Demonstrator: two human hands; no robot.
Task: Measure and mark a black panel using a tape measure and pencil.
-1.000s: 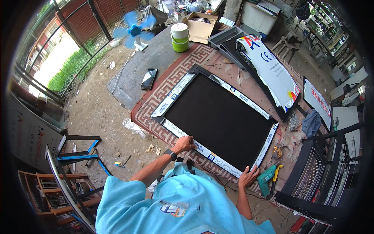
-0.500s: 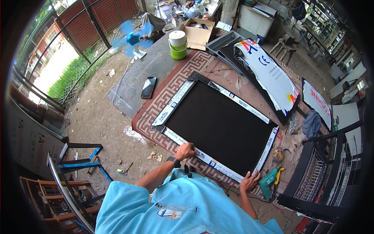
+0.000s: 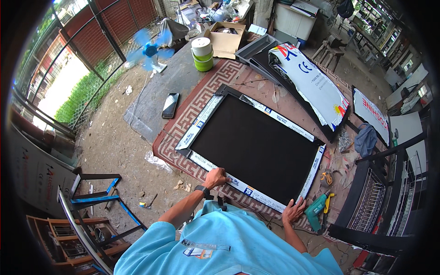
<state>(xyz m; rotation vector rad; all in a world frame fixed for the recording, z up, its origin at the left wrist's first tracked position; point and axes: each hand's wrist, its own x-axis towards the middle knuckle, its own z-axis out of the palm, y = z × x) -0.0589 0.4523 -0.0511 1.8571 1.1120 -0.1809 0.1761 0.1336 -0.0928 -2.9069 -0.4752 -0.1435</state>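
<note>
A rectangular window frame (image 3: 261, 192) lies on the patterned mat, its rails covered in white and blue printed film. The black panel (image 3: 252, 137) inside it shows as one flat dark sheet. My left hand (image 3: 215, 178) is curled over the near rail, left of its middle, with the fingertips partly hidden. At the near right corner my right hand (image 3: 293, 211) grips the frame, thumb on top and fingers along the outer edge. A green power drill (image 3: 315, 211) lies just right of that hand, with a yellow-handled tool (image 3: 328, 202) against it.
A tape measure (image 3: 326, 178) sits right of the frame. Beyond it lean film-covered panels (image 3: 311, 82) and a blue-grey cloth (image 3: 365, 140). Farther left are a phone (image 3: 170, 105), a green and white jug (image 3: 202, 55) and a running fan (image 3: 150, 49). Metal frame pieces (image 3: 98, 198) stand at lower left.
The whole view has shifted slightly, so things appear a little to the left. Both hands keep their places on the frame, which stays put on the mat.
</note>
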